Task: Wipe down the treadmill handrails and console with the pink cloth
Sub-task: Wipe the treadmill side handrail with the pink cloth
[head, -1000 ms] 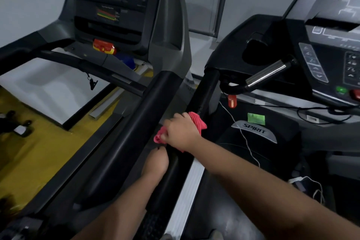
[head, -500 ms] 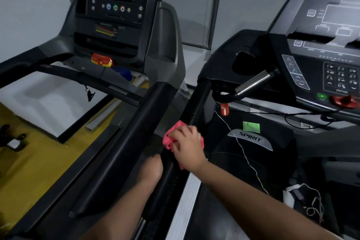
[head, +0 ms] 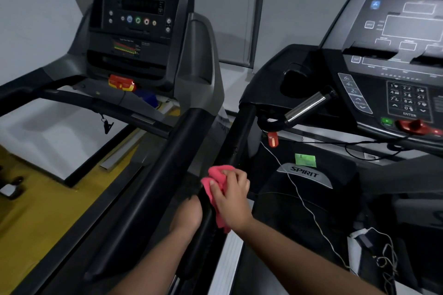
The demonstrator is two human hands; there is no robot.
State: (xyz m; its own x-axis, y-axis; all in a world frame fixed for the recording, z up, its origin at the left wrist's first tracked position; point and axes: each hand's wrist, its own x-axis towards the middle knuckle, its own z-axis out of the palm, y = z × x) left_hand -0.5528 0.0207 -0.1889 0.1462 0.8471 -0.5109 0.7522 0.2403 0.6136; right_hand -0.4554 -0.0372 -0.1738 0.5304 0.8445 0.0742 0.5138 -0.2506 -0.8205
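Your right hand (head: 231, 201) has slid back along the black handrail (head: 239, 136) toward you since a second ago, bringing the pink cloth (head: 217, 175) closer to your left hand (head: 185, 215), which has hardly shifted, and your view has lifted to take in more of both machines. The right-hand fingers (head: 236, 176) are curled over the bunched cloth and press it onto the rail's top and inner side; a fold sticks out ahead of the knuckles and another hangs below the wrist. Your left hand lies against the outer side of the same rail, just behind the cloth, with only its back showing. Its fingers go under the rail and are hidden, so you cannot tell whether they grip it. This rail belongs to the right treadmill, whose console (head: 393, 55) stands well ahead of the cloth to the right, with a red safety key (head: 412, 126) on its lower edge. A chrome grip (head: 304, 108) juts out between rail and console, and a white cord (head: 302, 199) trails across the motor cover (head: 304, 175) marked SPIRIT. The second treadmill (head: 141, 7) stands to the left over a yellow floor (head: 36, 211).
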